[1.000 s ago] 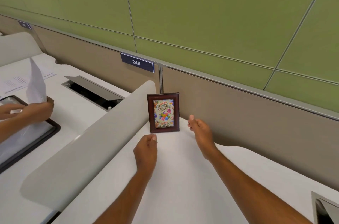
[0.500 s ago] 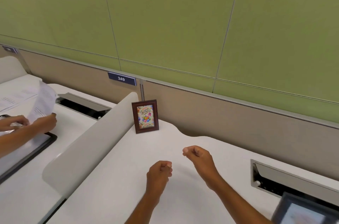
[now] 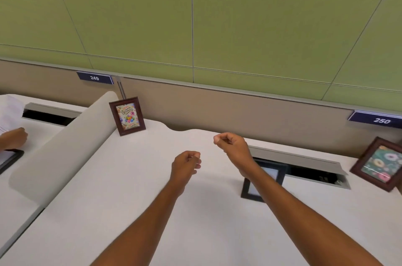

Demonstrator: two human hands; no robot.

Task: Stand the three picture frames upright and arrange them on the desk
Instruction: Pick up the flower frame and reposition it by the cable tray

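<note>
Scanning frames: three on my desk (image 3: 152,211), spread left to right.
Birthday frame (image 3: 127,116): standing upright at the back left corner, just beside the curved divider (image 3: 65,148), facing me; looks settled.
Black frame (image 3: 264,178): right of centre, in front of the open cable tray (image 3: 304,170), partly hidden behind my right forearm; whether it stands or leans I cannot tell.
Floral frame (image 3: 379,164): far right edge, clearly tilted, top leaning off to the right, cut by the view's border.
Left hand (image 3: 185,166): empty, fingers loosely curled, hovering over bare desk, well apart from every frame.
Right hand (image 3: 231,144): empty too, loosely clenched, raised above the desk, touching nothing.
Key relation: both unsettled frames lie to the right of my hands, the black one nearest, just beside my right wrist; right hand is the closer one.
Long axis: black frame's long side runs roughly up-down.
Judgement: one frame done, two to check; black frame likely next, right hand leading.
Risk: nudging the black frame with my forearm.
Neighbour: someone's hand (image 3: 15,140) on the next desk, apart from my work.
</note>
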